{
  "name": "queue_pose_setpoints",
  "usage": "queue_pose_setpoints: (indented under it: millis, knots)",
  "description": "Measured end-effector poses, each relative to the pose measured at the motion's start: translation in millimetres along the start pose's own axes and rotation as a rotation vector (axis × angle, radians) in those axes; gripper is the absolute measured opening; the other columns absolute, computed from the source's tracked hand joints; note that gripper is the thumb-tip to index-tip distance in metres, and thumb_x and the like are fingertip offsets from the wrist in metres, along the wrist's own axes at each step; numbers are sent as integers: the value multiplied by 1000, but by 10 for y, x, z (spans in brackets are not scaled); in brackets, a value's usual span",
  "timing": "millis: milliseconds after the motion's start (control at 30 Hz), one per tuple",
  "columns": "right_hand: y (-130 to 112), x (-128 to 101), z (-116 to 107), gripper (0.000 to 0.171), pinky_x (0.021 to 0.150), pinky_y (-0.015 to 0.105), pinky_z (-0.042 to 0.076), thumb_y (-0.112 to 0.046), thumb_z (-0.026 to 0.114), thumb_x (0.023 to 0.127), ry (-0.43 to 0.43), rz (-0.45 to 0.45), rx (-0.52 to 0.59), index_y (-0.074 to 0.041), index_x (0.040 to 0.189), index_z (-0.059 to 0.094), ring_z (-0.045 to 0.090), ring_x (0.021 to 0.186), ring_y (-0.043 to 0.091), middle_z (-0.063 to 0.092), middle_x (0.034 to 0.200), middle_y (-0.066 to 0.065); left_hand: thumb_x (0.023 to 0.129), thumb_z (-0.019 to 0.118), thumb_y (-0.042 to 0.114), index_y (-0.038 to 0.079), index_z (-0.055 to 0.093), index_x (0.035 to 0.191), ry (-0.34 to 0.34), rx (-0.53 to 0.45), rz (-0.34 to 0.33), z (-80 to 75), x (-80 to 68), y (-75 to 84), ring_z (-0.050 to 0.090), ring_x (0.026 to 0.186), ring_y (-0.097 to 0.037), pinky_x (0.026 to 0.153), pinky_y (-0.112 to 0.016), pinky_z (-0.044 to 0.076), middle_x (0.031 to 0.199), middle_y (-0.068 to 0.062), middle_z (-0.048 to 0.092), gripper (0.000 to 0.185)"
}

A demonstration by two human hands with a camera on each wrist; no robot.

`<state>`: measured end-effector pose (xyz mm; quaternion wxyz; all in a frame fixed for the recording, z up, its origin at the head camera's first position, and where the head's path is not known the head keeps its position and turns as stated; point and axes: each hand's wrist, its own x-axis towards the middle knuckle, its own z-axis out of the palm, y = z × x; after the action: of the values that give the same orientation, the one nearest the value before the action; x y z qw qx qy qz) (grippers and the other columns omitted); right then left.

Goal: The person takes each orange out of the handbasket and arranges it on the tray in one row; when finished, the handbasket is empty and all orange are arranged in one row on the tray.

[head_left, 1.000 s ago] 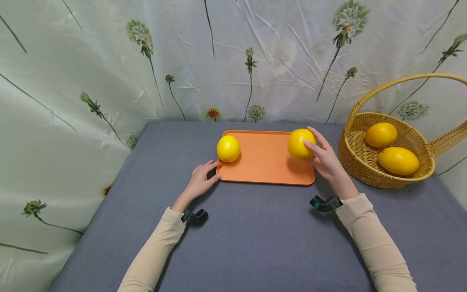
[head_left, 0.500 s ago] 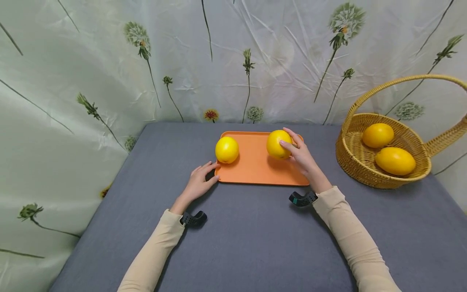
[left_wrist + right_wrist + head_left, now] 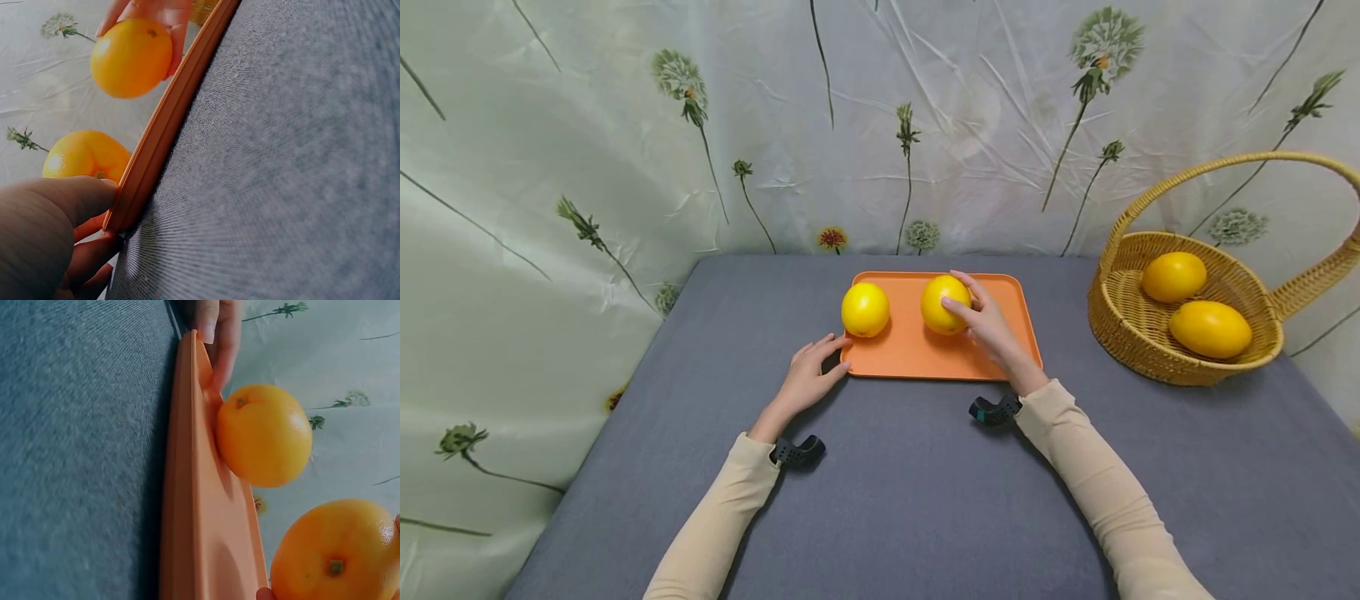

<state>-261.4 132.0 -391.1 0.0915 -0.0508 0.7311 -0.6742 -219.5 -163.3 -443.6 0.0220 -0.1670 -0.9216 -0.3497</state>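
My right hand (image 3: 988, 325) holds a round orange (image 3: 944, 305) between thumb and fingers, over the middle of the orange tray (image 3: 910, 360). In the right wrist view this held orange (image 3: 334, 556) seems raised slightly above the tray, with a shadow below it. Another orange (image 3: 865, 310) sits at the tray's left end. At the tray's near left corner, my left hand (image 3: 808, 377) has its thumb and fingers around the rim, and the left wrist view shows the thumb (image 3: 94, 195) against the corner.
A wicker basket (image 3: 1138, 354) with a tall handle stands on the right of the grey-covered table (image 3: 895, 492). Two yellow-orange fruits lie in it, one rounder (image 3: 1174, 277) and one longer (image 3: 1210, 329). Behind hangs a flower-printed curtain (image 3: 850, 167).
My right hand has carried the orange leftward from the tray's right end to its middle, and slightly lower. The left hand and the other orange stay in place.
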Motion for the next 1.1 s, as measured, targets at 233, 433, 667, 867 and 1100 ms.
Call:
queue_pose_setpoints:
  millis: [233, 433, 667, 867, 1100]
  knots:
    - [25, 77, 101, 62, 97, 47, 46, -36, 58, 91, 26, 44, -88, -29, 146, 31, 46, 123, 33, 36, 146, 20, 90, 60, 23, 6, 55, 130, 6, -3, 1, -7, 0, -3, 37, 139, -32, 114, -56, 19, 136, -12, 55, 43]
    - [60, 165, 166, 62, 100, 45, 43, -33, 57, 92, 65, 71, -155, -25, 147, 31, 44, 127, 33, 37, 148, 18, 91, 60, 22, 6, 54, 131, 3, -3, 6, -8, 4, -2, 37, 139, -32, 114, -56, 18, 137, -13, 55, 44]
    - [56, 196, 272, 61, 107, 50, 35, -39, 60, 89, 95, 81, -239, -27, 144, 36, 42, 131, 32, 36, 150, 10, 91, 60, 23, 6, 54, 131, -4, -3, -1, -15, 0, 6, 36, 139, -32, 114, -56, 18, 137, -13, 55, 43]
    - [39, 179, 259, 62, 109, 52, 32, -42, 57, 90, 54, 94, -288, -28, 146, 33, 39, 134, 32, 33, 151, 10, 91, 59, 23, 7, 55, 130, -7, -5, 11, -17, 3, 15, 37, 139, -33, 114, -57, 19, 137, -13, 54, 43]
    - [26, 176, 154, 70, 98, 44, 41, -27, 56, 93, -112, 98, -208, -23, 151, 17, 41, 128, 35, 33, 148, 21, 91, 59, 23, 5, 55, 130, -4, -13, 2, -18, 9, 2, 36, 139, -33, 114, -57, 18, 136, -13, 55, 43]
